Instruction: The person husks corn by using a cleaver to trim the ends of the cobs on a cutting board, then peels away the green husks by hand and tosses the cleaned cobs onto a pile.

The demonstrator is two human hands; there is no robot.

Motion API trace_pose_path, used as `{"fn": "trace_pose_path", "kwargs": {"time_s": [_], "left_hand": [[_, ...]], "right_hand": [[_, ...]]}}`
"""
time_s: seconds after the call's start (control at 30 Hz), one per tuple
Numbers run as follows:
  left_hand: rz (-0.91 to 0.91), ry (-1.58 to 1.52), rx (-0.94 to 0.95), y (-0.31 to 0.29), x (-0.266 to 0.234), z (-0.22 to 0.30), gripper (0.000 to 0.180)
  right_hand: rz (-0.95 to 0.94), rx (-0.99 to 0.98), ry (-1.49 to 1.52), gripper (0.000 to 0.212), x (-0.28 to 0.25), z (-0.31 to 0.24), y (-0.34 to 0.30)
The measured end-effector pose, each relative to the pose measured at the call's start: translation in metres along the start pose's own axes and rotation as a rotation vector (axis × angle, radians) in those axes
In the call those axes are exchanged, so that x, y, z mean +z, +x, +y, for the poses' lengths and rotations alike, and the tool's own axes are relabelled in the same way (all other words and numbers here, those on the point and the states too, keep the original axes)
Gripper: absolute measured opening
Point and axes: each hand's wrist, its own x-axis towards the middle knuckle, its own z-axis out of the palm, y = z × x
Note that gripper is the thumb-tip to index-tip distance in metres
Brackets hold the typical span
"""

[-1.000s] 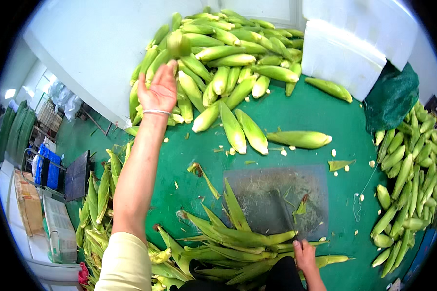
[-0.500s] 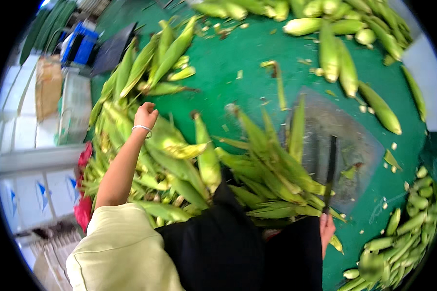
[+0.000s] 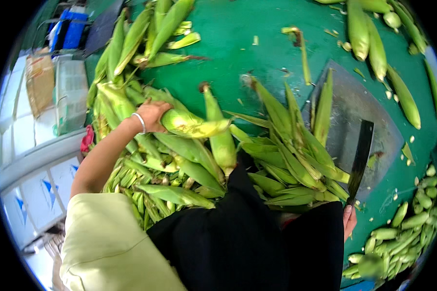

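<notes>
My left hand [image 3: 156,115], with a bracelet at the wrist, is closed around the thick end of a husked-in ear of corn [image 3: 192,125] on the heap at the left. Its pale yellow tip points right. Close beside it, another green ear [image 3: 220,133] lies lengthwise with its brown stalk end away from me. My right hand [image 3: 349,220] grips the handle of a long, dark-bladed knife [image 3: 361,157]. The blade points away from me over a grey metal sheet [image 3: 381,123]. Part of the right hand is hidden behind black cloth.
Loose husk leaves [image 3: 291,145] lie between my hands. More ears [image 3: 371,41] are spread at the far right of the green surface [image 3: 233,43]. Several trimmed ears [image 3: 408,240] are piled at the near right. A clear plastic bin [image 3: 71,97] and cardboard box [image 3: 40,82] stand at the left.
My left hand has come down onto the heap and closed around an ear of corn. My right hand still holds the knife. The view has shifted, so the scene sits differently in it.
</notes>
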Motion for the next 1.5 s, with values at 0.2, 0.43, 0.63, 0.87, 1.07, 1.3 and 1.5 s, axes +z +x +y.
{"fn": "trace_pose_path", "kwargs": {"time_s": [0.2,0.43,0.63,0.87,1.07,1.3,1.5], "left_hand": [[0.727,-0.221,0.412,0.072,-0.108,0.118,0.07],[0.58,0.146,0.51,0.166,-0.125,0.327,0.068],[0.413,0.014,0.479,0.169,-0.098,0.314,0.063],[0.468,0.154,0.439,0.143,-0.104,0.288,0.052],[0.532,0.18,0.489,0.156,-0.113,0.288,0.048],[0.553,0.063,0.578,0.16,-0.106,0.29,0.049],[-0.34,-1.187,0.102,0.148,-0.093,0.262,0.052]], "right_hand": [[0.12,0.05,0.032,0.03,-0.027,-0.02,0.006],[0.125,0.023,0.13,0.039,0.015,-0.022,0.048],[0.158,0.123,0.09,0.048,0.023,0.051,0.061],[0.145,0.044,0.377,0.043,-0.032,-0.046,0.048],[0.255,-0.655,0.969,0.043,-0.037,-0.08,0.07],[0.11,-0.002,0.059,0.054,0.034,0.05,0.109],[0.052,0.13,0.21,0.061,0.033,0.052,0.104]]}}
